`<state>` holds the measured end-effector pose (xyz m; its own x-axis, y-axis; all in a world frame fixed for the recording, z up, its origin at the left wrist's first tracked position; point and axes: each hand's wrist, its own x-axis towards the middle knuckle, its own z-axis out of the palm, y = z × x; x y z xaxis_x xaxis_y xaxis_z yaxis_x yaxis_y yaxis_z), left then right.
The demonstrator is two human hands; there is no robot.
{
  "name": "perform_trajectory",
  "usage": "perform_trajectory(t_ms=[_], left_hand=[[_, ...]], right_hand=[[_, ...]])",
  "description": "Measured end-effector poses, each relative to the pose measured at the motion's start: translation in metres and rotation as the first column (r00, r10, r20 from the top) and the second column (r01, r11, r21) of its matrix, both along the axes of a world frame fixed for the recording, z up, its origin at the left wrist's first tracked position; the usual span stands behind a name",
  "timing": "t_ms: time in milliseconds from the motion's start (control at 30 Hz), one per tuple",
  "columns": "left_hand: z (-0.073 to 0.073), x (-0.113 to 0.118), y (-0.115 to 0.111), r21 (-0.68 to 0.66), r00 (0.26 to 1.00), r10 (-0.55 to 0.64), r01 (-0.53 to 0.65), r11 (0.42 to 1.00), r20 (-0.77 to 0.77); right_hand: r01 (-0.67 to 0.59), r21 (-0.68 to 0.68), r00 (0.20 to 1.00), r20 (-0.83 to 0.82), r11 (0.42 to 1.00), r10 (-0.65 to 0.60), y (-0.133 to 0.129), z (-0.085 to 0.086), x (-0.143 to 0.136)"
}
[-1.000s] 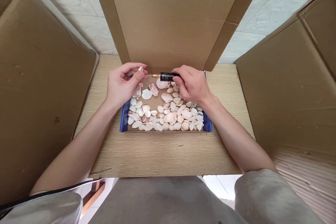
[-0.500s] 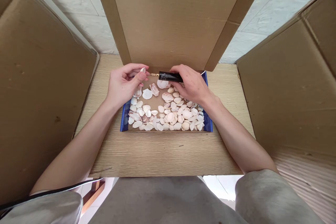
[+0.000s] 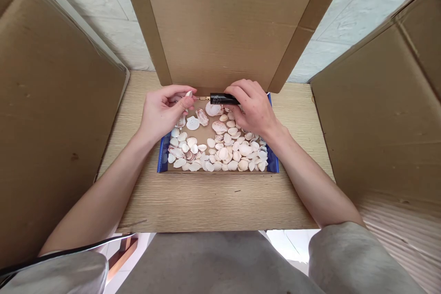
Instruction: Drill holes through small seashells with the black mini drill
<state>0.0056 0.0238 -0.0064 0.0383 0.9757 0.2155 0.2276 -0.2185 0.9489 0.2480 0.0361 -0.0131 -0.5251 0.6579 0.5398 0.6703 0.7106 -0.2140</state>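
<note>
Between the thumb and fingers of my left hand (image 3: 168,105) is a small white seashell (image 3: 189,94), mostly covered by the fingertips. My right hand (image 3: 251,105) grips a black mini drill (image 3: 222,98) held level, its brass chuck (image 3: 204,98) pointing left. A thin bit reaches from the chuck to the shell; whether it has gone through I cannot tell. Both hands are above the back part of a blue-sided cardboard tray (image 3: 163,156). Many loose shells (image 3: 223,154) lie in it, with a white scallop shell (image 3: 193,123) below my left hand.
The tray rests on a light wooden table (image 3: 206,202). Tall cardboard panels stand at the left (image 3: 58,92), the right (image 3: 386,101) and the back (image 3: 230,23). A white cord (image 3: 267,95) shows by the tray's back right corner.
The drill and my right hand have shifted very slightly, and the drill sits a little more level. My left hand still pinches the seashell, moved only a touch.
</note>
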Motion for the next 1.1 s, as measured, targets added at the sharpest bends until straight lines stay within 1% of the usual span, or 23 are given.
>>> perform_trajectory(t_ms=[133,233,300,367,533,600,667,733,800,967,1100], left_hand=[[-0.0019,-0.0014,0.0007,0.001,1.0,-0.003,0.003,1.0,-0.012],[-0.003,-0.0017,0.0011,0.006,1.0,-0.006,0.006,1.0,-0.014],[-0.0034,-0.0016,0.0013,0.0,1.0,-0.001,0.001,1.0,-0.018],[-0.0035,-0.0013,0.0014,-0.006,1.0,0.01,-0.01,1.0,-0.02],[-0.0025,0.0001,0.0012,-0.003,1.0,0.029,-0.029,1.0,0.0],[-0.0019,0.0003,0.0009,-0.012,1.0,0.021,-0.021,1.0,0.002],[-0.0019,0.0,0.0008,-0.012,1.0,0.015,-0.015,1.0,0.002],[-0.0026,-0.0007,0.001,-0.01,1.0,0.008,-0.008,1.0,-0.013],[-0.0035,-0.0014,0.0011,-0.008,0.999,0.004,-0.005,1.0,-0.033],[-0.0031,-0.0006,0.0006,-0.002,0.999,0.013,-0.013,1.0,-0.036],[-0.0017,0.0003,0.0003,0.002,1.0,0.027,-0.027,1.0,-0.011]], right_hand=[[-0.019,-0.035,1.0,-0.011,0.999,0.018,-0.0005,-0.0026,0.0011],[0.004,-0.109,0.999,0.05,0.994,0.002,-0.0022,-0.0063,0.001],[0.033,-0.131,0.996,0.087,0.991,-0.022,-0.0035,-0.0069,0.0004],[0.043,-0.105,0.996,0.086,0.994,-0.034,-0.004,-0.0056,-0.0004],[0.016,0.038,0.999,-0.039,0.999,-0.014,-0.0018,-0.0005,-0.001],[0.031,0.057,0.998,-0.063,0.998,-0.028,-0.0014,-0.0006,-0.0007],[0.035,0.014,0.999,-0.036,0.999,-0.035,-0.0018,-0.0021,-0.0002],[0.032,-0.069,0.999,0.011,0.997,-0.031,-0.003,-0.0036,0.0002],[0.034,-0.123,0.999,0.033,0.992,-0.03,-0.0043,-0.004,0.0001],[0.004,-0.106,1.0,-0.002,0.994,-0.004,-0.0058,-0.0004,-0.0007],[0.024,-0.089,1.0,0.005,0.996,-0.024,-0.0037,-0.0016,0.0003]])
